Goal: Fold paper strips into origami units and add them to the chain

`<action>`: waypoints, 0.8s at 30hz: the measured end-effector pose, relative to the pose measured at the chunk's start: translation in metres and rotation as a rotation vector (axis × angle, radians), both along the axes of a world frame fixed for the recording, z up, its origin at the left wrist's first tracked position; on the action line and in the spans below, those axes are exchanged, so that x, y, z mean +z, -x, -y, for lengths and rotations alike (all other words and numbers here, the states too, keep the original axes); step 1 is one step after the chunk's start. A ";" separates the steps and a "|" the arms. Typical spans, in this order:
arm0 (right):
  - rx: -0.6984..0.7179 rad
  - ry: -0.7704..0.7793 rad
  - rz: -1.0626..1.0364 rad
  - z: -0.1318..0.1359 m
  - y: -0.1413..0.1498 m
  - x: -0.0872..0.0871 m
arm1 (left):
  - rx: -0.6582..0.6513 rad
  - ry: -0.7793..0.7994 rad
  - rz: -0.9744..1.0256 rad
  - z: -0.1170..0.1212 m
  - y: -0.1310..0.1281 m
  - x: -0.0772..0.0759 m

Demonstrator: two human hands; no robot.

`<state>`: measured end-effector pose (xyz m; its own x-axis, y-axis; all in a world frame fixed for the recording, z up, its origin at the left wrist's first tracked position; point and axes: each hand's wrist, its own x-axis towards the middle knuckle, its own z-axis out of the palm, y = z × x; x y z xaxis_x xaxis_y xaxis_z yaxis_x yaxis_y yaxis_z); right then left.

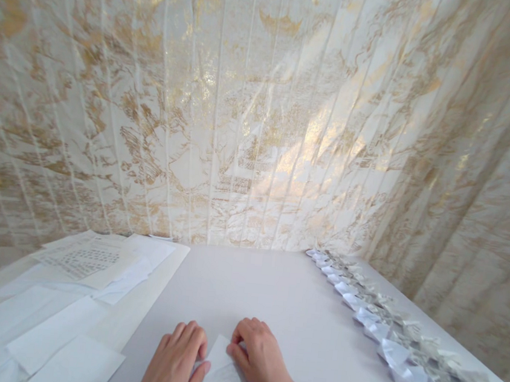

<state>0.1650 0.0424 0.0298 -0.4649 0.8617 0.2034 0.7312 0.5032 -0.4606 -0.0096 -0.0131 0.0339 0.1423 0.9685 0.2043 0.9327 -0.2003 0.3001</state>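
A small white sheet of paper [220, 370] lies on the white table [280, 297] at the near edge, one corner pointing away from me. My left hand [178, 359] rests on its left side, fingers bent and pressing down on the paper. My right hand [258, 355] sits on the right side, fingers curled with the tips pinching the paper's upper edge. Both hands touch the sheet and nearly meet above its corner.
A loose pile of white and printed sheets [87, 264] covers the table's left side. A long row of folded paper pieces [386, 332] runs along the right edge. A cream and gold curtain [264, 107] hangs behind the table.
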 end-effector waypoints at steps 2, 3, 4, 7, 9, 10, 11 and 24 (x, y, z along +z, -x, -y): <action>-0.002 -0.004 0.003 0.001 0.001 0.000 | -0.029 -0.012 0.032 0.000 0.000 -0.002; -0.007 -0.009 0.004 0.002 0.002 0.000 | -0.046 -0.015 0.041 0.000 0.000 -0.003; -0.014 -0.018 0.002 0.003 0.003 0.000 | -0.059 -0.015 0.045 0.000 0.000 -0.004; -0.038 -0.067 -0.019 0.006 0.006 -0.002 | -0.061 -0.006 0.048 -0.001 -0.001 -0.005; -0.048 -0.099 -0.040 0.007 0.007 -0.005 | -0.051 0.005 0.060 -0.001 -0.002 -0.004; -0.051 -0.111 -0.050 0.008 0.007 -0.005 | -0.046 0.013 0.069 -0.001 -0.002 -0.003; -0.053 -0.117 -0.058 0.008 0.007 -0.006 | -0.042 0.023 0.079 -0.001 -0.003 -0.003; -0.078 -0.013 -0.078 0.006 -0.004 0.002 | -0.059 0.037 0.104 0.002 0.001 -0.002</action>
<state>0.1687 0.0367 0.0322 -0.3788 0.8918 0.2475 0.7304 0.4523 -0.5118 -0.0109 -0.0150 0.0314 0.1787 0.9663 0.1853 0.8832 -0.2405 0.4025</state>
